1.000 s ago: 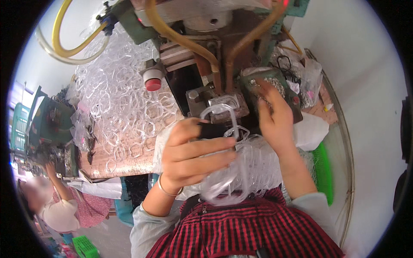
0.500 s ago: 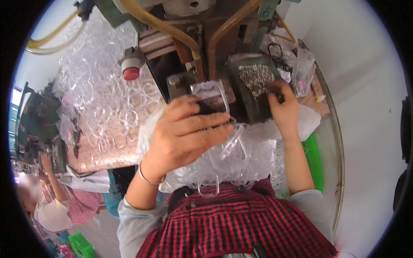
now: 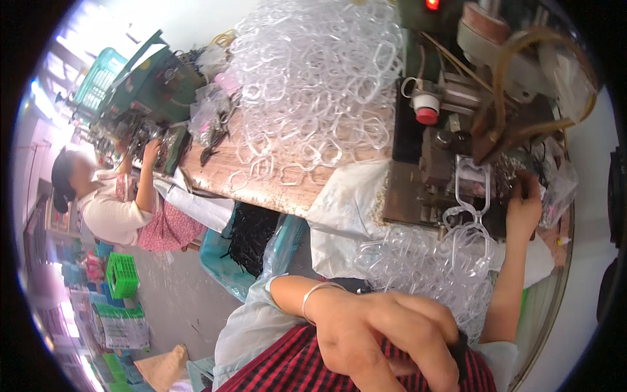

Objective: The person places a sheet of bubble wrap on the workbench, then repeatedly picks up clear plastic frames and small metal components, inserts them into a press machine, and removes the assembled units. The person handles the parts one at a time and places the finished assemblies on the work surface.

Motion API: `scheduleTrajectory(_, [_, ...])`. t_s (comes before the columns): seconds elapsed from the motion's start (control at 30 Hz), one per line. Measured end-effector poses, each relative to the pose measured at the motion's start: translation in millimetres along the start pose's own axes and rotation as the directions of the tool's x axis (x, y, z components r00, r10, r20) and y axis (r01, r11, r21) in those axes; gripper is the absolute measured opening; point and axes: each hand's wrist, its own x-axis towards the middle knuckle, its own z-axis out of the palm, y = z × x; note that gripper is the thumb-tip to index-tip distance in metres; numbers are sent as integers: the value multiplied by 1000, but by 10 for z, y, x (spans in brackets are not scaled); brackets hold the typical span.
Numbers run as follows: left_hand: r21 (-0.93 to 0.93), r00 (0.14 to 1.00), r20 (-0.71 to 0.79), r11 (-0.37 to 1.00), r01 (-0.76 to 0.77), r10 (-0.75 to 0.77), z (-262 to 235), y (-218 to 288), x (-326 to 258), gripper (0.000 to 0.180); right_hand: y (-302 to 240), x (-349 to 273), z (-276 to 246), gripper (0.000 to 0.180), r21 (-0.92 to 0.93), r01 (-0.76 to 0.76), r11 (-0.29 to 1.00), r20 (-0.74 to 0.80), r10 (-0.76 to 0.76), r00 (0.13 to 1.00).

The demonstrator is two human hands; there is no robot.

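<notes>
My left hand is raised close in front of my checked apron, its fingers loosely bent with a gap beside the thumb. Nothing shows between those fingers. At the right, my right hand dips its closed fingertips among small metal parts beside the machine; whatever they pinch is too small to make out. A clear plastic frame, looped like an eyeglass front, lies at the machine's fixture, left of my right hand. More clear frames are heaped on white cloth below it.
A large pile of clear frames covers the wooden table. The machine has a red button and bent hoses. A blue bin with black strips stands below the table. Another person works at the left.
My left hand has left the clear frame at the machine and come back toward my body. The view has swung left. My right hand stays at the small metal parts.
</notes>
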Motion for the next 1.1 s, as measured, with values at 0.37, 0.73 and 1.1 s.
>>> scheduleTrajectory(0.37, [-383,846,-422,910,158,-325,422,216,81,21,170,-84,-38,24,250,-169,953,67,157,985])
scheduleTrajectory(0.73, [-58,403,-857,-838,543,321,-2666,2618,-1080,51,-849,-209,-328,28,502,-16,865,131,-58,990])
scheduleTrajectory(1.1, [448,534,-840,684,576,101,-1961,1199,-788,14,-1206,-40,135,48,759,-239,606,213,117,970])
